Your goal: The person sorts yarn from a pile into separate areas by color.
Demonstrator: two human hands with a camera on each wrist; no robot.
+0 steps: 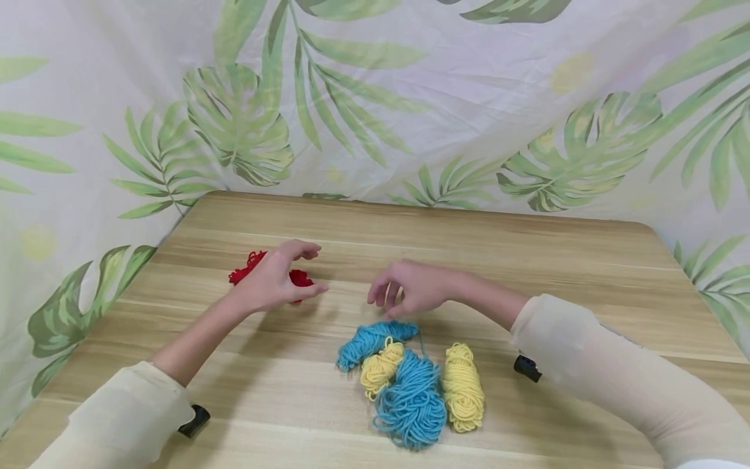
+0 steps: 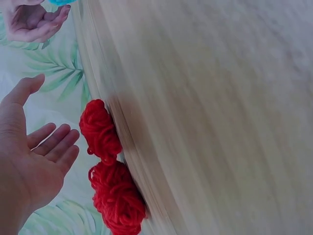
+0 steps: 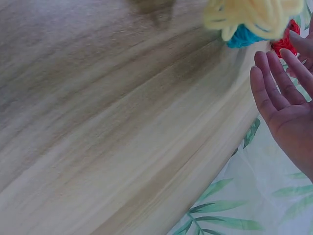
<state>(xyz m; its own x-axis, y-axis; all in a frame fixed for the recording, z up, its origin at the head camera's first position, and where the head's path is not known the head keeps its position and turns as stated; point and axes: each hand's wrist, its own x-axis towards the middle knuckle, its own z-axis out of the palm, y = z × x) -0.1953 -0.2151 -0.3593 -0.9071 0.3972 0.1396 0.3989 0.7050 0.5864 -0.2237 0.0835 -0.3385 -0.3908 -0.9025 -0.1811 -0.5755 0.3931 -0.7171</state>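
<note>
My left hand (image 1: pixel 272 280) hovers over red yarn (image 1: pixel 301 281) at the left of the table, thumb and fingers spread apart and holding nothing. In the left wrist view, the red yarn shows as two bundles end to end, an upper bundle (image 2: pixel 100 128) and a lower bundle (image 2: pixel 119 198). My right hand (image 1: pixel 418 286) is in the air just beyond a blue yarn bundle (image 1: pixel 375 342), its fingers loosely bent and holding nothing. Nearer to me lie a small yellow bundle (image 1: pixel 382 370), a larger blue bundle (image 1: pixel 412 404) and a long yellow bundle (image 1: pixel 463 387).
The wooden table (image 1: pixel 527 260) has rounded far corners. Behind it hangs a leaf-patterned cloth (image 1: pixel 375 98). A black piece (image 1: pixel 194 421) shows at the left cuff, and another black piece (image 1: pixel 527 369) at the right cuff.
</note>
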